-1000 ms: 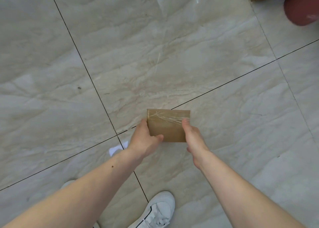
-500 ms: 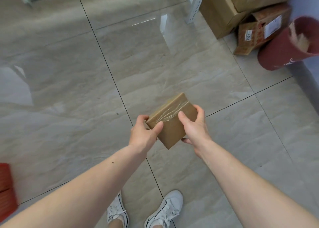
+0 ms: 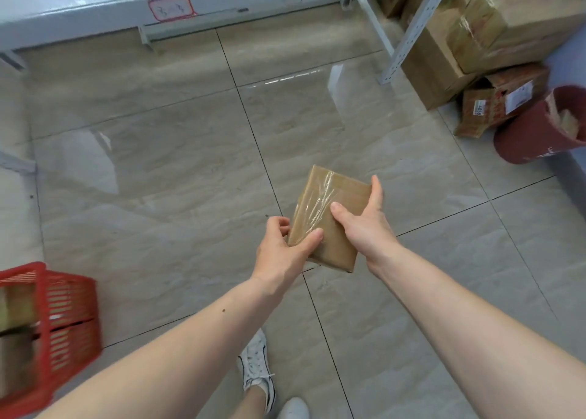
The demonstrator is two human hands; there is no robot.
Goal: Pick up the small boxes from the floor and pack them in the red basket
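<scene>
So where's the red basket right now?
The red basket sits on the floor at the lower left edge of the head view, left of the person's left forearm, with boxes already inside.

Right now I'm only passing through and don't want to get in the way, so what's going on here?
A person holds a small taped cardboard box in the air with both hands, left hand at its near corner, right hand along its side. The red basket, on the floor to their left, already has boxes inside. This box has not gone in yet.
</scene>
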